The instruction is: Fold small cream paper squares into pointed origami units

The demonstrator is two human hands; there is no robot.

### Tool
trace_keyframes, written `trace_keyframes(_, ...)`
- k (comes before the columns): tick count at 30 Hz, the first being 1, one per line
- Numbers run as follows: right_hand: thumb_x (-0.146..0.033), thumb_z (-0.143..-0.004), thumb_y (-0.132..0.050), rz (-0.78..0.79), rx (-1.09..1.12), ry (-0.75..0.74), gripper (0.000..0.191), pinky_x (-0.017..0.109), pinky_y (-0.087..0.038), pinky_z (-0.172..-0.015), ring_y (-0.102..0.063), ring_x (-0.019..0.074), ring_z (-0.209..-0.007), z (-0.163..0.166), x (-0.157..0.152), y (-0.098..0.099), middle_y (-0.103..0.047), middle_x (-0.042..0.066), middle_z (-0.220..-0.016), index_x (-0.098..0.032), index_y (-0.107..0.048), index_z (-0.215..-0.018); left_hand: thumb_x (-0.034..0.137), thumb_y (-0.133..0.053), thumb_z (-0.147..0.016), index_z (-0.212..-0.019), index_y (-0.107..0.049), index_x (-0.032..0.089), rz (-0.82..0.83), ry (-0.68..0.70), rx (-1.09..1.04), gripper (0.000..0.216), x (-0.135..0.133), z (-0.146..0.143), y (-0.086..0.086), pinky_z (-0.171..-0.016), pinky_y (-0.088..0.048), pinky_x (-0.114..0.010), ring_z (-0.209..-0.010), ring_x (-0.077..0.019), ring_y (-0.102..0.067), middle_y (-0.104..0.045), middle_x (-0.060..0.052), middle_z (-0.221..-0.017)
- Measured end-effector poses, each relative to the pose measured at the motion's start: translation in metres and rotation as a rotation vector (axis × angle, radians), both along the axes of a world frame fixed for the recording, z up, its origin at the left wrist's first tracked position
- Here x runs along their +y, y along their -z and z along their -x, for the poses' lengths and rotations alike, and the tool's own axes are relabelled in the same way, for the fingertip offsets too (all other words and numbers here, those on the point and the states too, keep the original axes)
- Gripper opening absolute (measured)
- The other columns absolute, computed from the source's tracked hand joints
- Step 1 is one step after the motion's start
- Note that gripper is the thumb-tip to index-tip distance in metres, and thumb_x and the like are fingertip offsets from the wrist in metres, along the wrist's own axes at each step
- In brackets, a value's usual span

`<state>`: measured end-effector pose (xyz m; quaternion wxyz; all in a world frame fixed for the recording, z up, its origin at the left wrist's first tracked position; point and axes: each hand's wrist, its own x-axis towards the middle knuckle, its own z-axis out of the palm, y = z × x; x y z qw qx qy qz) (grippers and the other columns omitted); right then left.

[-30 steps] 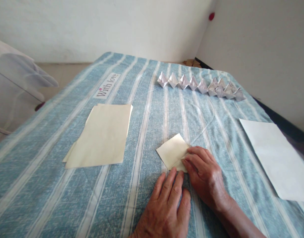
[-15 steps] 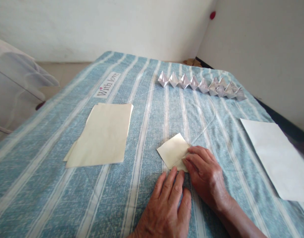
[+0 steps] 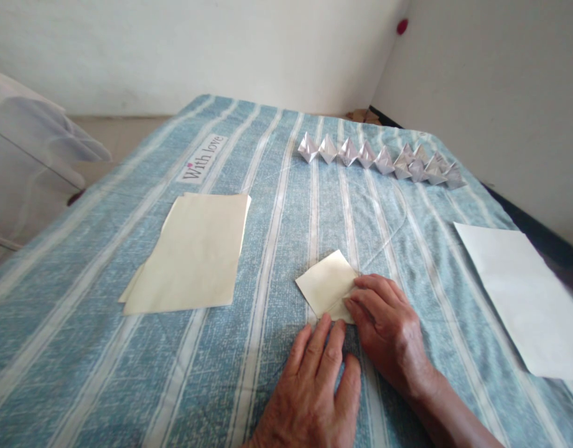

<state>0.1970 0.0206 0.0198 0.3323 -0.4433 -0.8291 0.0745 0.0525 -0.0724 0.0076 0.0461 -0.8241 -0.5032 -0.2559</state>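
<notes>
On blue striped cloth [image 3: 277, 236], small cream paper square [image 3: 324, 285], folded flat

Left hand [image 3: 314, 392]: palm down, flat, fingers extended and held close together, tips pointing forward. Right hand [image 3: 389, 330]: palm down, knuckles raised, fingers bent, tips pressed downward and angled toward the left (thumb not visible). The two hands sit just beside each other, the left fingertips near the right fingertips. Right forearm [image 3: 454, 423] bare, entering from the lower right. Neither hand closed in a grasp.
</notes>
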Motion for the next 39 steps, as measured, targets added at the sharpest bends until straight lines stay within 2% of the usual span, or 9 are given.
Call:
trace_keyframes(12,-0.01,-0.091,-0.055,0.006,0.005,-0.001,0.016,0.04,-0.05,-0.081,-0.06,0.0232,-0.095,-0.0005,0.0002,0.0011,-0.066,0.007,-0.096,-0.017,-0.064,-0.08,0.017,-0.048,-0.085,-0.102,-0.065,0.014,-0.037,-0.017,0.021,0.024,0.0014,-0.0009,0.0014,-0.092,-0.052,-0.053,-0.12,-0.0359,-0.058,-0.066,-0.023,-0.12)
trace_keyframes(39,-0.01,-0.091,-0.054,0.015,-0.005,0.006,0.018,0.041,-0.05,-0.081,-0.059,0.0231,-0.093,0.0001,0.0004,-0.0006,-0.066,0.008,-0.094,-0.017,-0.065,-0.079,0.02,-0.051,-0.085,-0.099,-0.067,0.015,-0.069,-0.058,-0.01,0.021,0.0006,-0.0027,0.0002,-0.089,-0.049,-0.053,-0.114,-0.0362,-0.06,-0.067,-0.021,-0.118)
